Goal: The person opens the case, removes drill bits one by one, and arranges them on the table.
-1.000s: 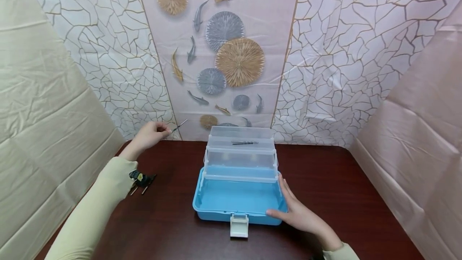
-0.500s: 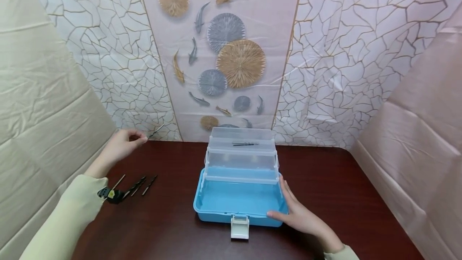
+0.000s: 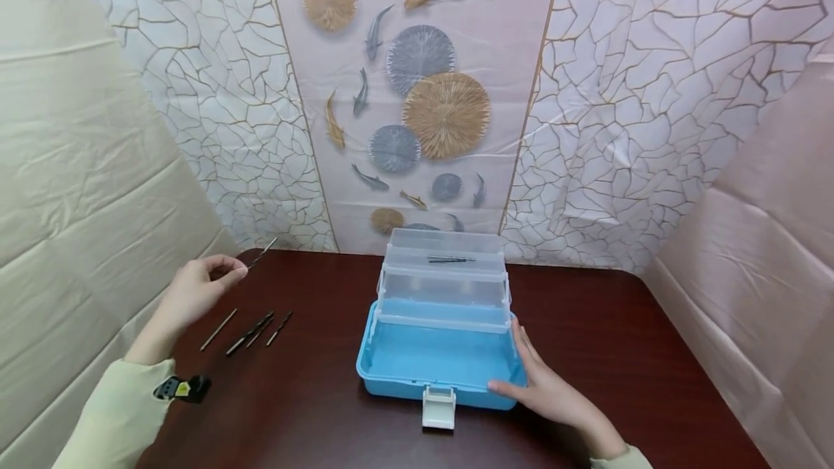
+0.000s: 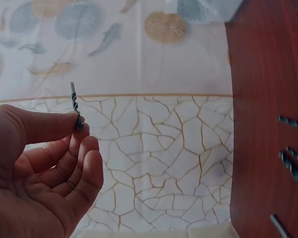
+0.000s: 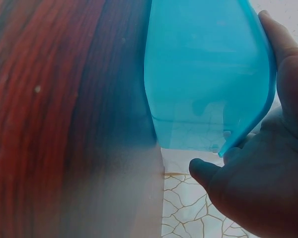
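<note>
My left hand (image 3: pixel 198 288) pinches a drill bit (image 3: pixel 263 252) between thumb and forefinger, above the table's left side. In the left wrist view, the bit's pale shank (image 4: pixel 72 88) points up and its dark spiral end sits at the fingertips. My right hand (image 3: pixel 550 389) rests on the front right corner of a blue toolbox (image 3: pixel 384 388), thumb over the front rim and fingers extended along the side. The box stands open, with clear stepped trays (image 3: pixel 449 299) raised at its back. Slim bits (image 3: pixel 449 260) lie in the upper tray.
Several drill bits lie on the dark red table (image 3: pixel 306 396) to the left, among them a thin one (image 3: pixel 218 329) and a thicker one (image 3: pixel 250 334). A white latch (image 3: pixel 439 408) hangs at the box's front. Patterned cloth (image 3: pixel 586 129) closes off the back.
My left hand has moved left and down with the drill bit, uncovering the bits on the table. My right hand stays at the box; the view has shifted slightly.
</note>
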Available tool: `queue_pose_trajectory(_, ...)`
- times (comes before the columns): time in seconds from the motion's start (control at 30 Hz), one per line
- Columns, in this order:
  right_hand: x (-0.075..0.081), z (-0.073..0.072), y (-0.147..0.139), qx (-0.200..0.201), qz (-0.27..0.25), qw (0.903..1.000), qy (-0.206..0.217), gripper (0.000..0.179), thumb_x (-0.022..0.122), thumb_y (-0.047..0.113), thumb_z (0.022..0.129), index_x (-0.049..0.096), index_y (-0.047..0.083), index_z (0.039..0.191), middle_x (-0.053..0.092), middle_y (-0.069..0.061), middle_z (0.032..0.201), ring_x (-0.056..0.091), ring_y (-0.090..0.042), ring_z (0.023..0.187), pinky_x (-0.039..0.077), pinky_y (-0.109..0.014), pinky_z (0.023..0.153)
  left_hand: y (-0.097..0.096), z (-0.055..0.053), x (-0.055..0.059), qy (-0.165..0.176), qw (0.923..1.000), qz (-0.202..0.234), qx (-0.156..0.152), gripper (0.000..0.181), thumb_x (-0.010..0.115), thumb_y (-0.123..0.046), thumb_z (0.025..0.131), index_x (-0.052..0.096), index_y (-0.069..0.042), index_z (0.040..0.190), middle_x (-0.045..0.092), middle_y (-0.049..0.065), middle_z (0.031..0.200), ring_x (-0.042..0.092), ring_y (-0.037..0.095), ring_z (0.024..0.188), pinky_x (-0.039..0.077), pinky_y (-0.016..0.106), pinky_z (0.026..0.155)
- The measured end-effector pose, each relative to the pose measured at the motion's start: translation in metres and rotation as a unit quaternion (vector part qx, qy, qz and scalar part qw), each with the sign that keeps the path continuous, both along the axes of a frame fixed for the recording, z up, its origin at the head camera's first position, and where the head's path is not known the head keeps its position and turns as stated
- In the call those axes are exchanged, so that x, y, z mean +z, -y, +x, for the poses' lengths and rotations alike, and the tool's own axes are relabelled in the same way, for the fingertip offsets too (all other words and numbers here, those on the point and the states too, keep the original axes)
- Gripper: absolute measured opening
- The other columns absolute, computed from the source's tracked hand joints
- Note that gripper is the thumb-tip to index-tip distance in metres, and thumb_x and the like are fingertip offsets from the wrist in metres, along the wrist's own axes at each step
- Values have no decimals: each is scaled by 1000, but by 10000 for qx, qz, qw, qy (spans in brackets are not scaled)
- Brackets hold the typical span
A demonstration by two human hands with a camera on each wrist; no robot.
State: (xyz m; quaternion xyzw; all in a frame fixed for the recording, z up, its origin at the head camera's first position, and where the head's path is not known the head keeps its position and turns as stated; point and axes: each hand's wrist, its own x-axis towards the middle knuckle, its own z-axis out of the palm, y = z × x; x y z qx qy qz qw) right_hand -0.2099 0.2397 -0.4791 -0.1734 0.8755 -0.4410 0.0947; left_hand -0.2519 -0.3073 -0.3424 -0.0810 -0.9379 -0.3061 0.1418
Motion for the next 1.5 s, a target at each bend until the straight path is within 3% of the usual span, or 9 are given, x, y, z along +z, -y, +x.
queue_pose_trajectory(0.2, 2, 1, -2, 29, -15, 10000, 7, 113, 72, 37, 95, -18, 16, 160, -18, -22, 164, -12, -45, 149, 17, -71, 111, -7, 20, -19, -126, 9992, 368, 42, 22, 64, -23, 101, 71, -2, 105, 71, 8, 92, 56, 6, 74, 44, 23, 64)
queue_pose_trajectory(0.33, 2, 1, -2, 76, 11, 10000, -10, 113, 72, 37, 95, -18, 15, 159, -19, -22, 164, -13, -46, 149, 17, -71, 111, -9, 31, -33, -108, 9986, 479, 220, 23, 64, -24, 101, 71, -2, 106, 70, 8, 93, 54, 7, 72, 43, 24, 63)
queue_pose_trajectory(0.73, 0, 1, 2, -34, 42, 10000, 41, 114, 73, 38, 94, -19, 17, 159, -17, -24, 164, -8, -47, 149, 19, -70, 111, -12, 41, -71, 17, 9964, 707, 478, 23, 66, -26, 100, 72, -4, 105, 72, 7, 94, 55, 10, 72, 42, 26, 63)
queue_pose_trajectory(1.03, 0, 0, 1, -30, -15, 10000, -15, 114, 73, 37, 94, -20, 19, 159, -18, -24, 164, -8, -48, 149, 18, -72, 110, -20, 31, -88, 496, 9914, 1034, 637, 24, 66, -25, 100, 71, -3, 108, 70, 9, 93, 56, 17, 75, 44, 28, 64)
queue_pose_trajectory(1.23, -2, 0, 1, -56, -15, 10000, 21, 113, 72, 36, 95, -21, 22, 159, -18, -24, 164, -8, -47, 149, 17, -71, 111, -26, 17, -97, 635, 9928, 737, 706, 23, 67, -25, 99, 73, -4, 106, 71, 6, 93, 55, 19, 76, 41, 37, 69)
queue_pose_trajectory(1.5, -2, -1, 1, -56, 28, 10000, -21, 114, 72, 36, 95, -20, 20, 159, -16, -25, 164, -9, -47, 149, 18, -71, 111, -30, 1, -115, 713, 9920, 748, 728, 15, 68, -14, 95, 73, 0, 99, 72, 10, 91, 56, 16, 70, 45, 33, 64)
